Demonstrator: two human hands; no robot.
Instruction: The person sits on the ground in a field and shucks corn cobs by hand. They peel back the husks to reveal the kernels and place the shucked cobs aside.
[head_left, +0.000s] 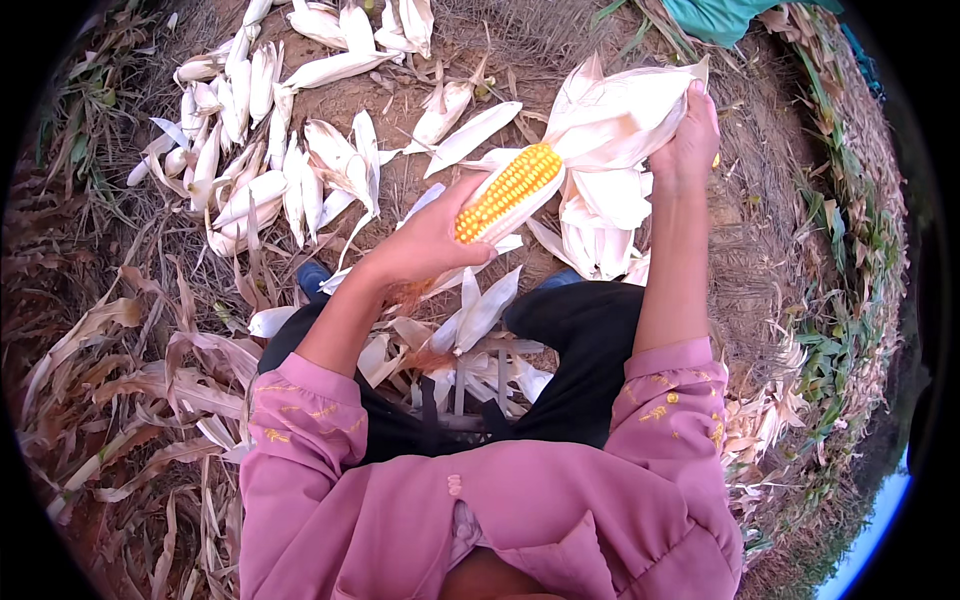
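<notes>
A partly husked ear of yellow corn (510, 191) lies slantwise between my hands, with rows of kernels showing. Around its lower end my left hand (439, 232) is wrapped, thumb along the near side. Pale dry husks (619, 105) are folded back from the other end of the ear, and my right hand (690, 135) grips their tips at the upper right. Below the ear, another bunch of pale husks (604, 225) rests near my shoe. Brown corn silk (409, 296) shows under my left wrist.
A pile of corn ears in pale husks (240, 90) covers the ground at the upper left. Dry stalks and leaves (172, 375) lie along the left side. Loose husks (480, 311) lie between my legs. A green cloth or sheet (716, 19) is at the top right.
</notes>
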